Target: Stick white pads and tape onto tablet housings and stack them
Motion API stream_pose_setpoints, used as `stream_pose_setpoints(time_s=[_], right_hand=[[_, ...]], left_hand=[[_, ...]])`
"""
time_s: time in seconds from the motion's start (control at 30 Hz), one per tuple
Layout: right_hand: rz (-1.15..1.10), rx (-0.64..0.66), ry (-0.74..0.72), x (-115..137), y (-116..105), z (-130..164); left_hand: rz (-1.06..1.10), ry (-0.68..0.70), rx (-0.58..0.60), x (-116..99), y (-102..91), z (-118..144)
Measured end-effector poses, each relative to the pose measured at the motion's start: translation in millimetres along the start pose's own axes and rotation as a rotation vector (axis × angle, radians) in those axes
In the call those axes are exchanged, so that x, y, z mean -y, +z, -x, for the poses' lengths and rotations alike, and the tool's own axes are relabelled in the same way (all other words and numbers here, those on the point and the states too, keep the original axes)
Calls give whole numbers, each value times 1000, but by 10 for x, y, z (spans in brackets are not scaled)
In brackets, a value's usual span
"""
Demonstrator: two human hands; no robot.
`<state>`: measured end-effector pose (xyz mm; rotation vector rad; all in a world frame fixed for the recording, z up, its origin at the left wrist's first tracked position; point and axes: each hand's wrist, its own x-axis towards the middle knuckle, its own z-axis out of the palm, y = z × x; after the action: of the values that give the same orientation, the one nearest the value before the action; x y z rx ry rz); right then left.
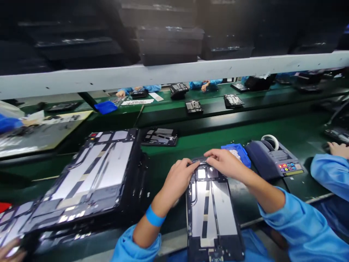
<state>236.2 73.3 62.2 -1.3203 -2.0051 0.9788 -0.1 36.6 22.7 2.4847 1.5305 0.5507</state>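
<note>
An opened tablet lies lengthwise in front of me, its silver battery panels, black strips and cables exposed. My left hand grips the far left corner, thumb and fingertips closed at the top edge. From the other side, my right hand curls over the same far end, its fingers pressed near the left thumb. Whatever small part may lie under the fingertips is hidden. To the left stands a stack of similar opened tablets, with only the top one fully showing. A blue band circles my left wrist.
Beyond my right hand are a blue tray of small white pieces and a grey tape dispenser. Another opened tablet lies behind the stack. A white shelf beam crosses overhead. Co-workers' hands show at the far bench, right edge and lower left.
</note>
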Motion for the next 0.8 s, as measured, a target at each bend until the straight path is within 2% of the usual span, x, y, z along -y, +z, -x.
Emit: stream_pose_setpoints(time_s=[0.07,0.17,0.3,0.4,0.5,0.6,0.7,0.8], right_hand=[[-19,16,14,-119,65,155],[15,11,-7,-140,132,213],[137,29,-90,-53,235,89],[226,75,-150,-12,351,-38],[233,39,-153,-39,406,-101],[167,-9,-100,-102,373,-76],[138,-46,-48,-133,329,-32],[147,-14,-75,-113,336,-39]], left_hand=[[-55,38,54,-19,-4,-61],[-66,62,17,17,-30,-26],[8,95,-80,100,-51,80],[57,78,-105,104,-21,81],[-40,94,-48,62,-3,11],[-156,166,29,43,-34,-35],[-218,201,35,71,-63,-15],[-224,196,25,98,-50,10]])
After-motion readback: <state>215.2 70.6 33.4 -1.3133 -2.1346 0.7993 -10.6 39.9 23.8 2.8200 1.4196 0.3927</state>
